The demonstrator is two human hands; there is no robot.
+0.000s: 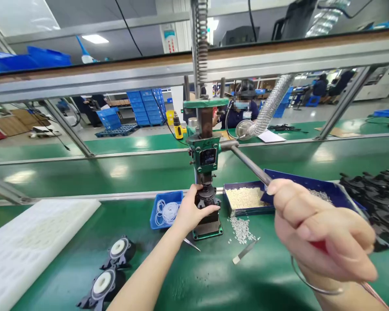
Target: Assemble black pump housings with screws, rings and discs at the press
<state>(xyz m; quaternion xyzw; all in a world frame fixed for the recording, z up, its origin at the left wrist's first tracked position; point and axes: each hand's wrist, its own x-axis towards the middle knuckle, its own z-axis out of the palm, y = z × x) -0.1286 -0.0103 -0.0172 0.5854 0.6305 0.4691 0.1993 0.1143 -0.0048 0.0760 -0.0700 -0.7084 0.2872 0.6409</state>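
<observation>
A green hand-operated arbor press (208,157) stands upright on the bench, a coil spring rising above it. My right hand (320,229) is wrapped round the end of its metal lever (251,165). Under the ram sits a black housing (208,198), and my left hand (192,211) grips it from the left, thumb along its front and fingers behind. The fingertips behind the housing are partly hidden. Two similar black housings with white rings (118,248) lie at the lower left.
A blue bin of clear rings (152,218) stands left of the press. At its right are a tray of cream-coloured pieces (246,198), loose small rings (241,228), tweezers (246,251) and piled black parts (376,194). A white foam tray (56,220) lies left. A co-worker (243,108) sits opposite.
</observation>
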